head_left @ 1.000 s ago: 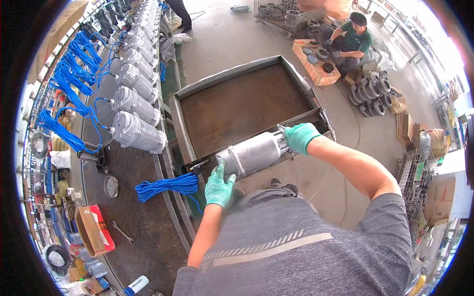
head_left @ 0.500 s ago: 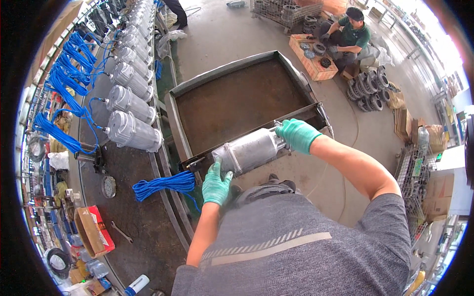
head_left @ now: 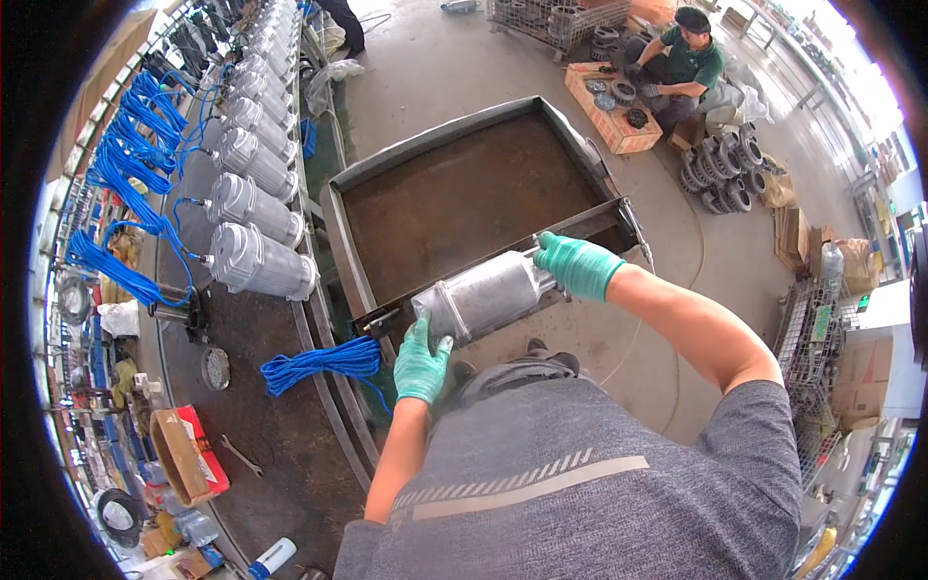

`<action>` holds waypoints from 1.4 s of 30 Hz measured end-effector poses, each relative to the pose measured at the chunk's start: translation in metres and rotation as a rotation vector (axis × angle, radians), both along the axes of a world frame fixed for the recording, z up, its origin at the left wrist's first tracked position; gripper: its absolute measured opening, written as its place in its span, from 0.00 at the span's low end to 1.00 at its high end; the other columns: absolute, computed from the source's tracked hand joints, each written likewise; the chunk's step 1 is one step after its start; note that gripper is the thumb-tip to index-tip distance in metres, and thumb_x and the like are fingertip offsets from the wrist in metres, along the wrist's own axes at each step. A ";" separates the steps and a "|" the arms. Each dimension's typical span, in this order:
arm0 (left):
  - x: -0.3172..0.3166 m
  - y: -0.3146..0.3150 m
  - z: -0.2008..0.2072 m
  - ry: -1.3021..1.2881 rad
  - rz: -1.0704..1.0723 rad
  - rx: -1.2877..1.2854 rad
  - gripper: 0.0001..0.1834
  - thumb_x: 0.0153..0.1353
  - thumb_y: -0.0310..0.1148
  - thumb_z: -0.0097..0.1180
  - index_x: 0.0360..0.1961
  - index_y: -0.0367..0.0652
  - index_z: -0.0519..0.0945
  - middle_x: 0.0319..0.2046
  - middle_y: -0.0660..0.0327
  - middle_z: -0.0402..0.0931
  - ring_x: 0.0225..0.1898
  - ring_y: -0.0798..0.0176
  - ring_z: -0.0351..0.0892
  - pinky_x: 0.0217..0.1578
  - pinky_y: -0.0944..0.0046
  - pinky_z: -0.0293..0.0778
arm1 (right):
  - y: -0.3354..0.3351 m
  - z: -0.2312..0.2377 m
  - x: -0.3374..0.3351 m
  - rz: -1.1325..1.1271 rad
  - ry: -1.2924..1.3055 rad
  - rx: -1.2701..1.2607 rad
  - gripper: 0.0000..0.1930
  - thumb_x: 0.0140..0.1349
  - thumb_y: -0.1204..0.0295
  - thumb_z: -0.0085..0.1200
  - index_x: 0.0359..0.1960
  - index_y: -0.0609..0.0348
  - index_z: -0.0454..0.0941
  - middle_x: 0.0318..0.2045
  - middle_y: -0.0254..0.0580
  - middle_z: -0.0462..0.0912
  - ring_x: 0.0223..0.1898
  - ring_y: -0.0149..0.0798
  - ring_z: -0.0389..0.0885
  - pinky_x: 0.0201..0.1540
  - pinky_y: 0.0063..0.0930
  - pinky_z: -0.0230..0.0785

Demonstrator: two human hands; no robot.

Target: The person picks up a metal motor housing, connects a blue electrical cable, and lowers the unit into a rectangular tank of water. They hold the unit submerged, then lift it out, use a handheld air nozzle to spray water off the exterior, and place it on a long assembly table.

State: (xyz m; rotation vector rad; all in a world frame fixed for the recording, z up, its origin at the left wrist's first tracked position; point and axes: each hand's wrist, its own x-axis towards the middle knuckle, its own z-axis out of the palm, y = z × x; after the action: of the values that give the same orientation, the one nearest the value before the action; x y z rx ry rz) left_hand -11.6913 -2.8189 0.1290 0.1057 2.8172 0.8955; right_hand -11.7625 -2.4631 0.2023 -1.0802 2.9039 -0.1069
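A silver-grey metal motor housing (head_left: 488, 295) lies tilted on its side across the near edge of the metal tray frame, its right end higher. My left hand (head_left: 422, 362), in a green glove, holds its left end, thumb and fingers apart around the body. At the right end my gloved right hand (head_left: 580, 266) is closed, with a small metal piece showing by its fingertips. What sits inside that grip is hidden. A blue cable coil (head_left: 324, 367) lies left of my left hand, its loose end trailing toward the housing.
A large metal tray (head_left: 338, 217) stands ahead. Several finished-looking housings (head_left: 261, 261) with blue cables line the left bench (head_left: 280, 464), near a wrench (head_left: 242, 454), a round dish (head_left: 216, 368) and a red box (head_left: 198, 454). A seated person (head_left: 691, 63) works far right beside stacked rings (head_left: 720, 174).
The view has shifted very slightly. Both hands keep their places on the housing, with my right hand a touch further left.
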 end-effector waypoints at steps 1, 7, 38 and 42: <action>0.000 0.001 -0.001 0.000 0.002 0.001 0.38 0.63 0.44 0.63 0.72 0.53 0.64 0.63 0.45 0.70 0.60 0.39 0.74 0.60 0.46 0.71 | -0.001 0.000 0.001 0.016 0.052 -0.020 0.12 0.51 0.77 0.60 0.39 0.57 0.79 0.41 0.44 0.81 0.46 0.49 0.82 0.47 0.39 0.76; 0.000 -0.001 0.003 -0.045 0.006 0.005 0.39 0.63 0.43 0.63 0.73 0.52 0.63 0.66 0.43 0.68 0.64 0.39 0.70 0.64 0.48 0.68 | 0.007 0.030 -0.002 -0.094 -0.018 -0.191 0.11 0.49 0.80 0.60 0.36 0.58 0.80 0.39 0.47 0.79 0.42 0.53 0.80 0.47 0.40 0.75; -0.004 -0.174 -0.108 0.326 1.142 0.267 0.51 0.59 0.53 0.69 0.71 0.29 0.60 0.68 0.39 0.64 0.70 0.45 0.64 0.70 0.53 0.59 | 0.104 -0.117 0.024 -1.133 -0.381 -0.863 0.20 0.68 0.56 0.58 0.48 0.61 0.83 0.33 0.35 0.83 0.31 0.30 0.78 0.39 0.30 0.75; -0.043 -0.155 -0.094 0.205 1.325 0.394 0.58 0.52 0.57 0.74 0.71 0.28 0.58 0.66 0.36 0.65 0.65 0.40 0.70 0.66 0.47 0.68 | 0.058 -0.069 0.012 -0.998 -0.463 -0.676 0.27 0.73 0.49 0.50 0.57 0.62 0.78 0.48 0.46 0.84 0.49 0.36 0.79 0.55 0.33 0.69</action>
State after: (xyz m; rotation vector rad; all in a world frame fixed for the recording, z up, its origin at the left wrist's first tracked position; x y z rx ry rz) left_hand -11.7340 -2.9739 0.0348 -1.8455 2.5577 1.6590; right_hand -11.7500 -2.4051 0.1336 0.4692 2.6559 -1.2089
